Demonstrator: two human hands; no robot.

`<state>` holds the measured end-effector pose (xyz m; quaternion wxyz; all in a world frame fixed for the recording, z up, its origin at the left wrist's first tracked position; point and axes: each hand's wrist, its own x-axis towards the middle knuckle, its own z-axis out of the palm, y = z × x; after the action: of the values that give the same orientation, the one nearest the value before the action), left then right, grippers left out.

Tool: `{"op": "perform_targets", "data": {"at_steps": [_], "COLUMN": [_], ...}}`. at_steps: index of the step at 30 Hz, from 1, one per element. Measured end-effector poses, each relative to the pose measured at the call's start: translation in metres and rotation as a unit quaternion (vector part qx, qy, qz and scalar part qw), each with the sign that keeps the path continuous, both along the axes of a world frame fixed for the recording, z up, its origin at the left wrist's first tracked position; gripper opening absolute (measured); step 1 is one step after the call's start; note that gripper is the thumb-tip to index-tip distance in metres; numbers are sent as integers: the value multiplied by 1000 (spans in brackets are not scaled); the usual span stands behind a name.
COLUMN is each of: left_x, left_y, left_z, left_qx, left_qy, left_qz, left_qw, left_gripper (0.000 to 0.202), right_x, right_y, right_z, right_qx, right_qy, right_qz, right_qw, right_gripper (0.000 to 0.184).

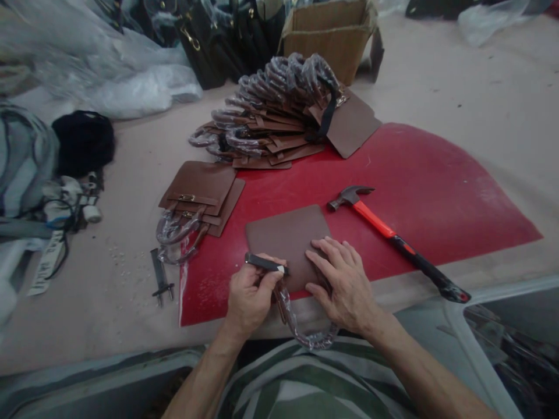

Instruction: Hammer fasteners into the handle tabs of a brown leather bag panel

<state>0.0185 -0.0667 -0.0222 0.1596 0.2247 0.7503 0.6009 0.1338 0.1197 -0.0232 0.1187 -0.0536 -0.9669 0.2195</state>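
A brown bag panel (286,235) lies flat on the red mat in front of me, its plastic-wrapped handle (301,331) curving over the table's near edge. At the panel's near left side, my left hand (253,294) pinches a short dark bar with a pale spot (261,262) near its right end; I cannot tell its exact kind. My right hand (343,285) rests on the panel's right side with fingers apart, close to the base of the handle. To the right, a claw hammer (388,233) with an orange and black grip lies on the mat.
The red mat (437,192) covers the table's middle. Beyond it lie stacked brown panels with wrapped handles (279,122); a smaller stack (198,186) sits left. A pronged metal tool (161,279) lies near white crumbs. Behind stand dark bags (213,46) and a cardboard box (327,43).
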Motion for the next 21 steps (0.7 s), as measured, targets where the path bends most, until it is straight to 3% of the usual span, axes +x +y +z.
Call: {"op": "perform_targets", "data": {"at_steps": [6, 10, 21], "left_x": [3, 5, 12], "left_y": [3, 7, 13], "left_z": [4, 6, 6], "left_qx": [-60, -45, -68], "left_qy": [134, 181, 159], "left_qz": [0, 8, 3], "left_qw": [989, 982, 985], "left_gripper": [12, 10, 13], "right_x": [0, 0, 0], "right_y": [1, 2, 1], "right_z": [0, 0, 2], "right_qx": [-2, -6, -10], "right_qy": [-3, -4, 1], "right_qz": [1, 1, -3], "right_qw": [1000, 1000, 1000], "right_gripper": [51, 51, 51]}}
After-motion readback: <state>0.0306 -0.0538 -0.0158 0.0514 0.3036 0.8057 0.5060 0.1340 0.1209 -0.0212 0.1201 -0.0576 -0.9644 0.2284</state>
